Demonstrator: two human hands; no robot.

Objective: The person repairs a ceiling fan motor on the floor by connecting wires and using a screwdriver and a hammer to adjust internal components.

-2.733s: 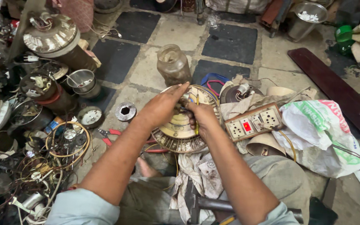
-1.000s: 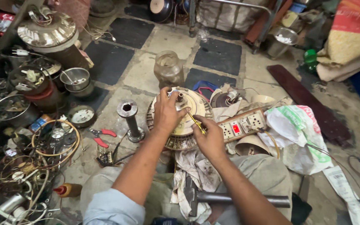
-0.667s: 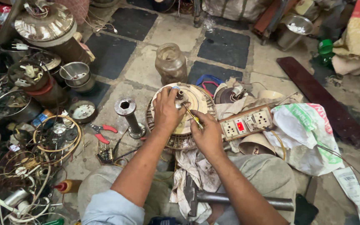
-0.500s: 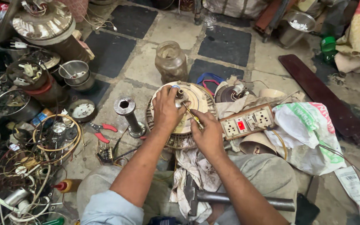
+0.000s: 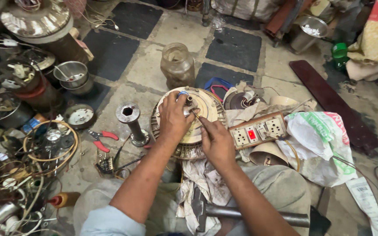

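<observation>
Soft, even daylight; shadows faint. Mild glare on the steel bowl (image 5: 71,74). Centre sharp, corners slightly soft and stretched by wide-angle distortion.
</observation>
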